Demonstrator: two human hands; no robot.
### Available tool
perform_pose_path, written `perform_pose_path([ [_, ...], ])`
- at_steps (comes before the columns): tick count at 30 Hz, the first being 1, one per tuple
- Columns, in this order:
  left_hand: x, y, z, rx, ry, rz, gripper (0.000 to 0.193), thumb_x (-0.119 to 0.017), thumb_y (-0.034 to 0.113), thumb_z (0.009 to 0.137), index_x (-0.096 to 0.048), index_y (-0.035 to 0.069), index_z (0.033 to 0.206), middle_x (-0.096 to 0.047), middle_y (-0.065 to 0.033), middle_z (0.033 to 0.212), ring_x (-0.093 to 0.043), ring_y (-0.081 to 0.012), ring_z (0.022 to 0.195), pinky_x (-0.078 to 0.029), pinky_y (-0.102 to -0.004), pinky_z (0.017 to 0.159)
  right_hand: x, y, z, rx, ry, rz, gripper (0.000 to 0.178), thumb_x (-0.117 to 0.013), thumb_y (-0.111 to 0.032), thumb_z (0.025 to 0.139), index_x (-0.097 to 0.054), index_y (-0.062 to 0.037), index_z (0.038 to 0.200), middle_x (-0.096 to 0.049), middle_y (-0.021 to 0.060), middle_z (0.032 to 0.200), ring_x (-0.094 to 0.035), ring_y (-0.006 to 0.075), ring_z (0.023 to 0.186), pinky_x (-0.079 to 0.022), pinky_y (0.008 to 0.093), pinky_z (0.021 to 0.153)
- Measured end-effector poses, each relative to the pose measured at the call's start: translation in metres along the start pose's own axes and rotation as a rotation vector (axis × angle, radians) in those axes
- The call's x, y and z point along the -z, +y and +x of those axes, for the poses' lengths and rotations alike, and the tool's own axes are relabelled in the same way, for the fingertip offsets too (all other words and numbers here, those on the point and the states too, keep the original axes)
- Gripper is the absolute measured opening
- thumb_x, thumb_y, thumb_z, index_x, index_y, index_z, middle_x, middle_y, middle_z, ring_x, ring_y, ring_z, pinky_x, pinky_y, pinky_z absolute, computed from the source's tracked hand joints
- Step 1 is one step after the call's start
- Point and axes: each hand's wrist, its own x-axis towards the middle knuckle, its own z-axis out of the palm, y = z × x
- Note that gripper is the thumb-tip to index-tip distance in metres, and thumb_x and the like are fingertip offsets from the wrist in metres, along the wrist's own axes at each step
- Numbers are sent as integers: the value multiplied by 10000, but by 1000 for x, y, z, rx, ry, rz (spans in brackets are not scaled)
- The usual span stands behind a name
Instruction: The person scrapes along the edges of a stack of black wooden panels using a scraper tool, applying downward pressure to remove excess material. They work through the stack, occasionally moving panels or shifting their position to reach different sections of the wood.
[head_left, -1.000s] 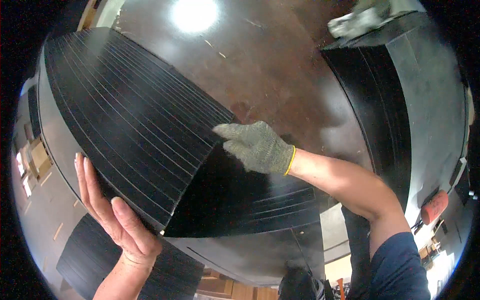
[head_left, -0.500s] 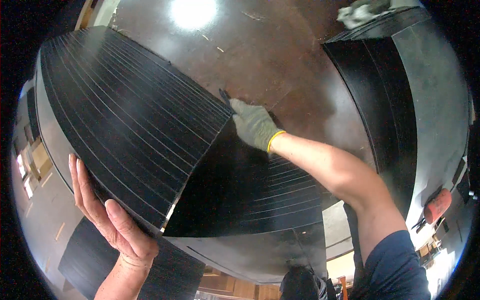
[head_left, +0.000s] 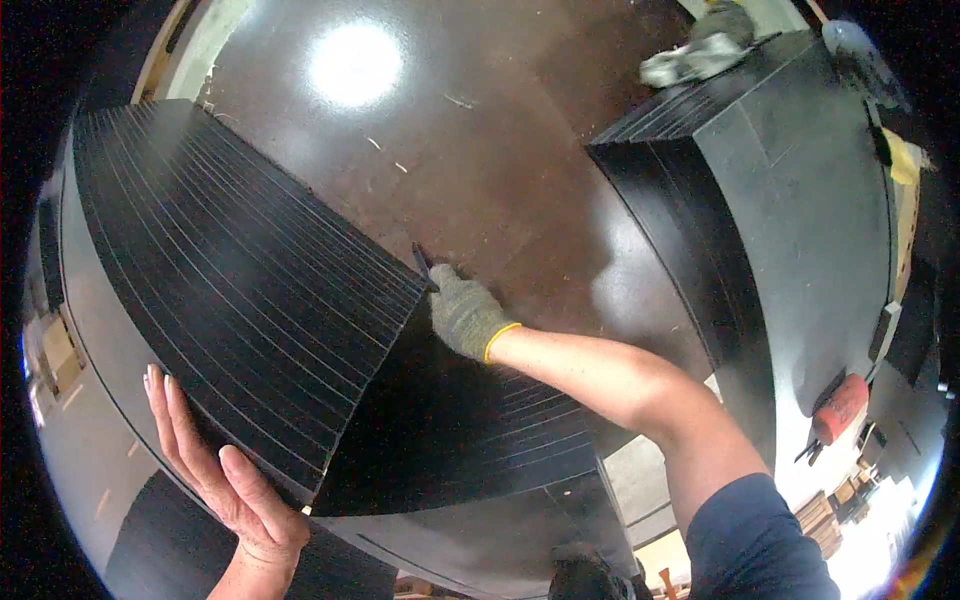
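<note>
A stack of black boards (head_left: pixel 230 270) fills the left, its edge face striped with thin pale lines. My bare left hand (head_left: pixel 225 480) rests along the stack's near left edge, fingers stretched and thumb apart, holding nothing. My right hand (head_left: pixel 465 315), in a grey knit glove with a yellow cuff, is closed at the stack's far right corner. A thin dark hand tool (head_left: pixel 421 262) sticks out from its fingers beside that corner; its kind I cannot make out. Below the right forearm lies another black board stack (head_left: pixel 450 440), partly hidden.
Brown, shiny floor (head_left: pixel 480 180) lies beyond the stacks. At right stands another dark board stack (head_left: pixel 800 230); a co-worker's gloved hand (head_left: pixel 725 25) holds a white cloth (head_left: pixel 690 62) at its far end. A red cylindrical object (head_left: pixel 840 408) sits near the right edge.
My view has shifted, so the stacks and both hands sit lower in the picture. My hands keep their places on the stack. The co-worker's cloth has moved a little along the right stack.
</note>
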Motion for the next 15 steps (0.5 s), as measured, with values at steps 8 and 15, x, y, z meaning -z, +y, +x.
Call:
perform_pose_path([
  [8, -3, -1, -3, -6, 18, -13, 575, -295, 283, 1026, -284, -34, 1506, -263, -245, 1573, -234, -388, 1475, -153, -484, 1208, 52, -21, -52, 824, 203, 305, 263, -564, -198, 953, -559, -66, 1180, -632, 185, 781, -651, 332, 701, -500, 460, 588],
  [15, -1, -1, -2, -21, 15, -17, 577, -302, 281, 1025, -284, -39, 1504, -261, -242, 1573, -233, -382, 1476, -155, -475, 1209, 86, -63, -64, 366, -17, 262, 282, -605, -194, 926, -549, -40, 1155, -606, 144, 671, -638, 334, 664, -488, 450, 527],
])
